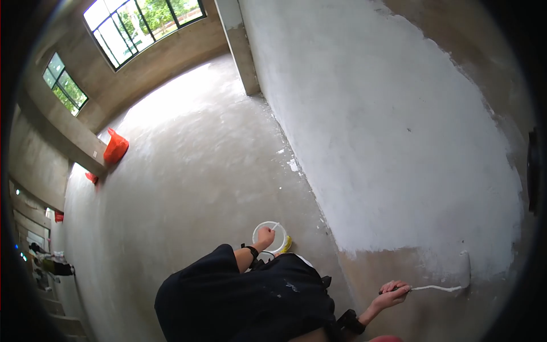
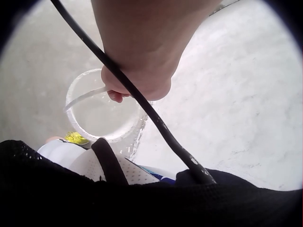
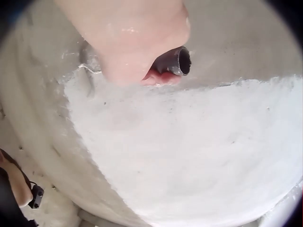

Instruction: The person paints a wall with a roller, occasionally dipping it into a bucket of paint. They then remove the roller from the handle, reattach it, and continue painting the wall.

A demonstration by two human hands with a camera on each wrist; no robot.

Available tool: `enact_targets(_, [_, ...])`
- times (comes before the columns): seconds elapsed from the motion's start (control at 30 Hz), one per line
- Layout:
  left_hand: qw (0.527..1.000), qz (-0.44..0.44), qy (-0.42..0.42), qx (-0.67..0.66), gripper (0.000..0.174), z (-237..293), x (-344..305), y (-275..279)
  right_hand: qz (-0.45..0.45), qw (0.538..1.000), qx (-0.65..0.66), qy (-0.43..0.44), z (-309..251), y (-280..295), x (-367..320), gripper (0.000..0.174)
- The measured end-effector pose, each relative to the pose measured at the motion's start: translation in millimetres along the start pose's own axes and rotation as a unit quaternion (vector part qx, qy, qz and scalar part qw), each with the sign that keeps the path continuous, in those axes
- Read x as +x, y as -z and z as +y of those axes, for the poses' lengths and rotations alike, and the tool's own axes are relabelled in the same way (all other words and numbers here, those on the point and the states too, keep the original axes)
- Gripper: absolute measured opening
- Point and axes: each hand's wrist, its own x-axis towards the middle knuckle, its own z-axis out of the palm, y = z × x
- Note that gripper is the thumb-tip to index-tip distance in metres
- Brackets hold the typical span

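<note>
My right hand (image 1: 394, 292) grips the dark handle of a paint roller; its white-coated frame (image 1: 436, 288) leads to the roller head (image 1: 465, 269) against the wall, at the lower edge of the white coat. The right wrist view shows the hand (image 3: 137, 42) curled round the hollow dark handle (image 3: 173, 62). My left hand (image 1: 265, 236) holds the handle of a round white bucket (image 1: 256, 227) beside my legs. In the left wrist view the fingers curl round the pale bucket handle (image 2: 85, 98) over the bucket (image 2: 71, 106); a dark cable crosses in front.
White coating covers most of the wall (image 1: 370, 131), with bare brown plaster (image 1: 376, 273) along its lower edge and right side. Grey floor (image 1: 199, 148) stretches towards the windows. Red bags (image 1: 116, 147) stand by a pillar at the left. A yellow item (image 1: 286, 245) shows beside the bucket.
</note>
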Motion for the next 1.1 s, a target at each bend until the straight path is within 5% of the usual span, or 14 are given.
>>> enact_targets(0.13, [0.999,-0.029,-0.006,0.029,0.026,13.6,-9.5,13.8,0.029,0.998,-0.03,-0.04,63.8,14.0,-22.7,0.044])
enact_targets(0.43, [0.99,-0.134,0.009,-0.036,0.025,16.9,-1.0,18.0,-0.012,0.999,0.023,-0.035,-65.8,-1.1,-4.4,0.039])
enact_targets(0.7, [0.971,-0.235,0.006,-0.047,0.024,36.3,10.6,13.7,0.005,0.997,-0.028,-0.068,-12.2,14.6,-42.4,0.039])
enact_targets(0.77, [0.964,-0.241,-0.053,-0.1,0.023,51.8,10.4,10.1,0.013,0.996,-0.034,-0.081,-2.1,20.6,-54.9,0.039])
enact_targets(0.93, [0.918,-0.32,-0.022,-0.232,0.021,148.9,-12.7,27.8,0.047,0.988,-0.068,-0.132,-11.6,26.8,-75.1,0.039])
enact_targets(1.1, [0.832,-0.416,0.015,-0.367,0.032,243.0,-52.3,69.9,0.101,0.942,-0.27,-0.169,-36.8,36.9,-103.1,0.036])
